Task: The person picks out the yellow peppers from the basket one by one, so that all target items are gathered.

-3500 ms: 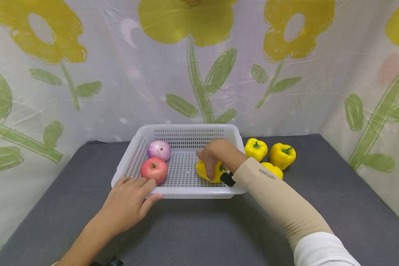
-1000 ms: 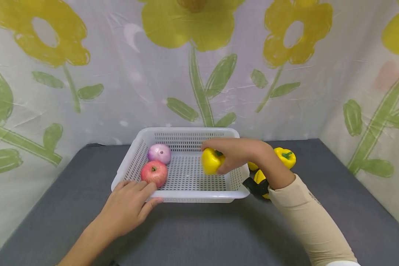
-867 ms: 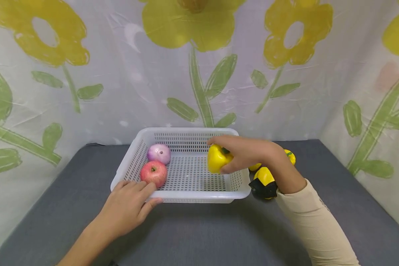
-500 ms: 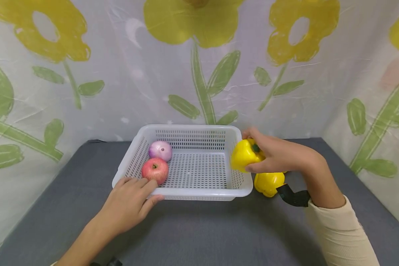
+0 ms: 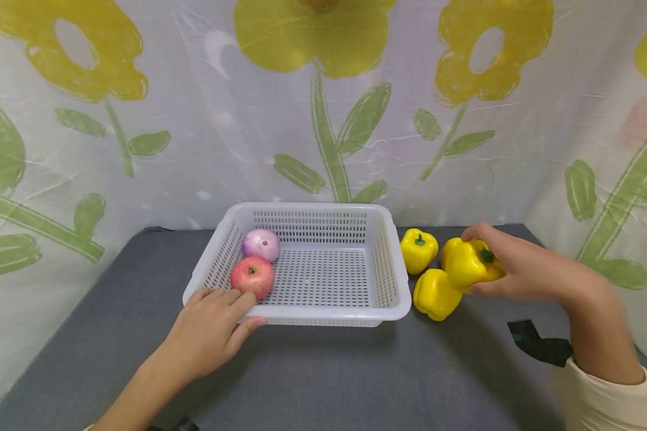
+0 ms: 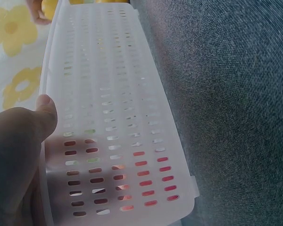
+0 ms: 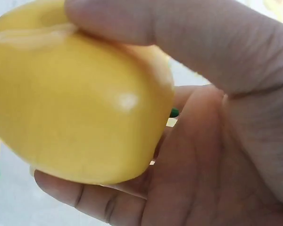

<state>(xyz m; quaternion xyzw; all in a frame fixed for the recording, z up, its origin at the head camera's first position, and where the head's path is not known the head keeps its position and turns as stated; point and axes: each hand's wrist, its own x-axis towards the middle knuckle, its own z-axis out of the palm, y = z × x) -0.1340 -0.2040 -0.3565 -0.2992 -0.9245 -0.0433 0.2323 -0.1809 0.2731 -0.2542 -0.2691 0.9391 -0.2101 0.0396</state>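
My right hand (image 5: 534,266) grips a yellow bell pepper (image 5: 468,264) between thumb and fingers, to the right of the basket; the right wrist view shows the same bell pepper (image 7: 85,103) close up. Behind and beside it are more yellow peppers: one upright pepper (image 5: 418,250), one pepper lying on its side (image 5: 437,294), and another partly hidden by the held one. My left hand (image 5: 210,329) holds the front rim of a white perforated basket (image 5: 323,313), its thumb (image 6: 46,113) outside the rim. Inside the basket sit a red apple (image 5: 253,278) and a purple onion (image 5: 261,245).
The dark grey cloth-covered table (image 5: 323,377) spreads in front of the basket. A white curtain (image 5: 194,120) with painted flowers hangs close behind the basket and along both sides.
My right hand has lifted the yellow bell pepper out of the basket and carried it right, over to the other peppers. The left hand stays on the rim.
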